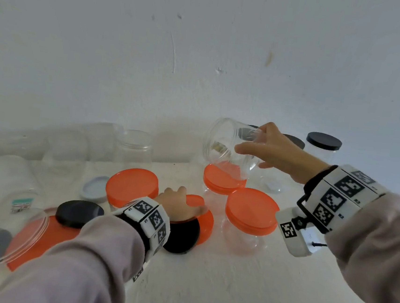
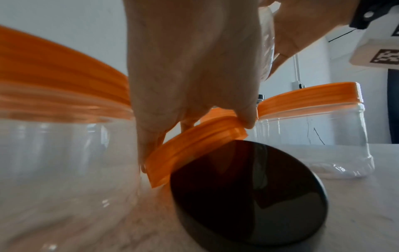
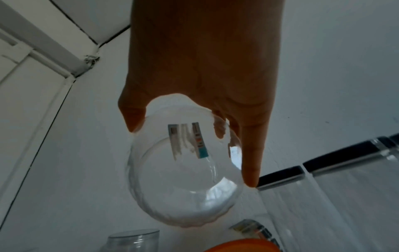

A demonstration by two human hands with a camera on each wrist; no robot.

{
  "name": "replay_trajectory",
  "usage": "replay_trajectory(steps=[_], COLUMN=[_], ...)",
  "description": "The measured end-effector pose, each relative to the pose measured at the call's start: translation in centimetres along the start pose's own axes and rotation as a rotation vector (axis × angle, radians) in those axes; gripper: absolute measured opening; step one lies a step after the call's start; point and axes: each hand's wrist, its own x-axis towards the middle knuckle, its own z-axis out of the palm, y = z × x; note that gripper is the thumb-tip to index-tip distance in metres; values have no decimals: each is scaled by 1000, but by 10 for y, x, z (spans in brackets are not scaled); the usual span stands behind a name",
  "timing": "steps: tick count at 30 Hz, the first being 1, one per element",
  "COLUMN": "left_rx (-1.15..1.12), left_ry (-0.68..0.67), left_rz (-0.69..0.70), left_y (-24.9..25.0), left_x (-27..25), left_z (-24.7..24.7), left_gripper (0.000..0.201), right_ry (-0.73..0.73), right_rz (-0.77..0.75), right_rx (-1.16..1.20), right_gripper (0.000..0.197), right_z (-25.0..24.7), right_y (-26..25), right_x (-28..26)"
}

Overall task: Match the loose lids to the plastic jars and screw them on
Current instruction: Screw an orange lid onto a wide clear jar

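Note:
My right hand point(image 1: 265, 148) holds a clear plastic jar point(image 1: 229, 142) in the air, tipped on its side with the mouth to the left; the right wrist view shows the jar point(image 3: 183, 179) with a small label inside my curled fingers. My left hand point(image 1: 177, 203) pinches the rim of a loose orange lid point(image 1: 205, 221), which is tilted up off the table and leans over a black lid point(image 1: 181, 235). In the left wrist view my fingers point(image 2: 246, 117) grip that orange lid point(image 2: 194, 148) above the black lid point(image 2: 248, 196).
Three jars wear orange lids point(image 1: 132, 188) point(image 1: 223, 179) point(image 1: 250, 211). Open clear jars point(image 1: 134, 147) stand at the back left, black-lidded jars point(image 1: 323, 145) at the back right. Loose lids lie left: black point(image 1: 78, 213), white point(image 1: 95, 187), orange point(image 1: 46, 236). A white wall rises behind.

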Motion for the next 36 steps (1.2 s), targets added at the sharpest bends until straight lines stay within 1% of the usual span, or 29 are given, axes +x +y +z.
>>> replay_trajectory(steps=[4, 5, 6, 7, 8, 11, 12, 16, 18, 20, 23, 24, 26, 28, 29, 31, 32, 34, 36], left_rx=[10, 8, -1, -21, -51, -164, -194, -323, -401, -514, -719, -755, -782, -753, -726, -688, -676, -662, -627], left_ry=[5, 6, 13, 20, 29, 65, 77, 143, 194, 226, 232, 237, 250, 257, 263, 275, 284, 311, 324], left_rz=[-28, -26, -20, -11, 5, 64, 81, 118, 98, 77, 114, 122, 131, 110, 92, 82, 90, 89, 107], left_y=[3, 4, 5, 5, 5, -1, -3, -20, -33, -48, -68, -73, -83, -90, -92, -95, -96, -95, -94], left_x=[-9, -12, -16, -21, -26, -39, -44, -65, -76, -89, -113, -119, -127, -132, -133, -136, -137, -140, -143], left_z=[1, 2, 2, 2, 2, -3, -7, -20, -28, -36, -49, -52, -59, -62, -63, -62, -60, -56, -53], left_gripper=[88, 89, 91, 91, 90, 86, 86, 91, 86, 94, 101, 101, 100, 102, 101, 91, 83, 70, 68], right_ry=[-99, -128, -155, -165, -158, -126, -132, -222, -291, -408, -615, -647, -696, -673, -652, -632, -630, -631, -631], right_rz=[81, 76, 58, 40, 26, 16, 9, -8, 2, 29, 35, 48, 40, 26, 17, 16, 41, 68, 48], right_rx=[225, 257, 278, 295, 302, 333, 362, 550, 643, 711, 717, 689, 536, 391, 355, 302, 260, 135, 53], right_gripper=[55, 47, 32, 12, 7, 28, 30, 15, 15, 22, 32, 35, 34, 44, 48, 54, 59, 69, 80], right_z=[0, 1, 1, 2, 4, 11, 14, 21, 26, 32, 53, 61, 83, 105, 116, 132, 138, 149, 160], right_y=[6, 7, 8, 9, 10, 14, 15, 23, 24, 25, 23, 21, 15, 8, 5, 0, 0, -1, -3], right_x=[-13, -16, -20, -25, -29, -40, -44, -60, -69, -79, -93, -98, -106, -113, -115, -117, -118, -117, -116])
